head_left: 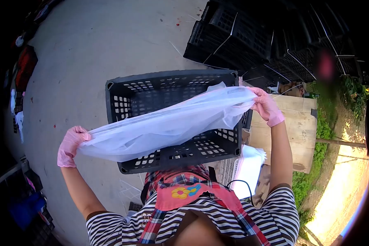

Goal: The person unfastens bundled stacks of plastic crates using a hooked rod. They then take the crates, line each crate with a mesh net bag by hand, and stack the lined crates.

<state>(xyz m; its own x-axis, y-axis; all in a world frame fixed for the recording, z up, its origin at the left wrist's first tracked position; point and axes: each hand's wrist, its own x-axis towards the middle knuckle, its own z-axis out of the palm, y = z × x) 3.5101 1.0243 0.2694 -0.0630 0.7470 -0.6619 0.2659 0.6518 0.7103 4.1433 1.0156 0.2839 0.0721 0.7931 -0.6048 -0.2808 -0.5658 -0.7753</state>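
Observation:
A translucent white plastic bag or liner (pixel 164 125) is stretched between my two hands, slanting up toward the right. My left hand (pixel 72 145), in a pink glove, pinches its left end out past the crate's left side. The other end is gripped by my right hand (pixel 265 105), also pink-gloved, near the crate's upper right corner. Beneath the plastic stands a black perforated crate (pixel 172 75), its open top facing me. The plastic covers the middle of the crate, so part of the inside is hidden.
Strapped stacks of black crates (pixel 238 37) stand at the upper right. A cardboard sheet (pixel 289 127) lies to the right, with a stack of white sheets (pixel 250 164) near my body. Concrete floor (pixel 78 82) stretches to the left, where more crates and a blue item (pixel 26 211) sit.

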